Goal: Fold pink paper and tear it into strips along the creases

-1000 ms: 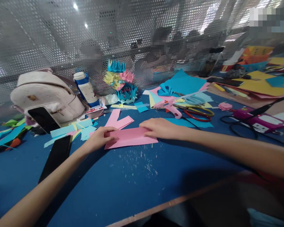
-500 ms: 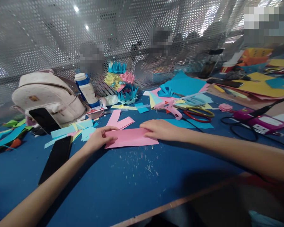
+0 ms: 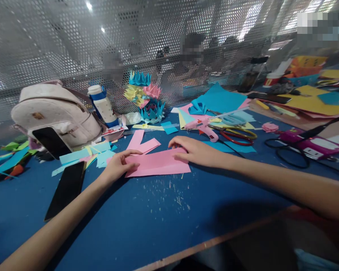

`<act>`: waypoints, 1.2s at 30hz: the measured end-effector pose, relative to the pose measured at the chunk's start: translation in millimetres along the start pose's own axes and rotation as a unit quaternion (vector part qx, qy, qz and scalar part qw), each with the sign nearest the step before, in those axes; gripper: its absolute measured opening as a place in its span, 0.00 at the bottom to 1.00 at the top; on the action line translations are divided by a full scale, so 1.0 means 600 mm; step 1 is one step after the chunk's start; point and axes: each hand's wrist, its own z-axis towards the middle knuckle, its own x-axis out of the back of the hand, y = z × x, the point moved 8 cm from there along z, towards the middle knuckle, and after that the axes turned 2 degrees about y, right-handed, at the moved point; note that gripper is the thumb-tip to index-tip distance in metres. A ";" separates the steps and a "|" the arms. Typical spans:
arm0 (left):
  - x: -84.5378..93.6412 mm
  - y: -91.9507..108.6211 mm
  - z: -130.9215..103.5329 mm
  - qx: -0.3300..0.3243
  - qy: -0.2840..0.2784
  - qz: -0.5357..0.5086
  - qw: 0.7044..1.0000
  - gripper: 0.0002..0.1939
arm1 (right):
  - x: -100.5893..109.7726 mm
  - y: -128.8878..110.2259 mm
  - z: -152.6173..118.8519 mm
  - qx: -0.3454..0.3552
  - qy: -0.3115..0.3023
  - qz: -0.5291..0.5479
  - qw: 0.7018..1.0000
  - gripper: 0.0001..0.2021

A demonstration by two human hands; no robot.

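Observation:
A pink sheet of paper (image 3: pixel 156 163) with a lengthwise crease lies before me on the blue table (image 3: pixel 124 226). My left hand (image 3: pixel 120 163) pinches its left end, thumb on top and fingers at the far edge. At the right end my right hand (image 3: pixel 193 151) has its thumb on the paper and its fingers curled over the far edge. Just behind the sheet are folded pink strips (image 3: pixel 142 143). A pink glue gun (image 3: pixel 203 128) rests beyond my right hand, with red- and yellow-handled scissors (image 3: pixel 238 134) beside it.
A white backpack (image 3: pixel 53 109) with a phone (image 3: pixel 52 142) leaning on it stands at left, near a bottle (image 3: pixel 103 105). Another phone (image 3: pixel 66 190) lies by my left forearm. Paper lotus flowers (image 3: pixel 147 96) stand at the back. A purple power strip (image 3: pixel 310 145) with black cable sits right.
My right hand's fingers have lifted slightly and its thumb has shifted on the paper's right end. The left hand keeps its hold. The view has shifted slightly.

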 end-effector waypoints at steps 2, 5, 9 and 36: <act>0.001 -0.002 0.000 -0.002 0.005 -0.003 1.000 0.23 | 0.008 0.019 -0.013 -0.045 0.041 0.112 0.992 0.17; 0.003 0.000 -0.001 -0.013 0.011 0.006 1.000 0.22 | -0.006 0.045 -0.036 -0.131 0.061 0.265 0.953 0.19; 0.003 0.004 -0.004 -0.021 0.011 0.006 1.000 0.21 | -0.036 0.045 -0.050 -0.171 0.058 0.365 0.913 0.26; 0.004 0.007 -0.014 -0.054 0.023 0.022 0.998 0.20 | -0.010 0.057 -0.008 -0.059 0.037 0.072 0.995 0.06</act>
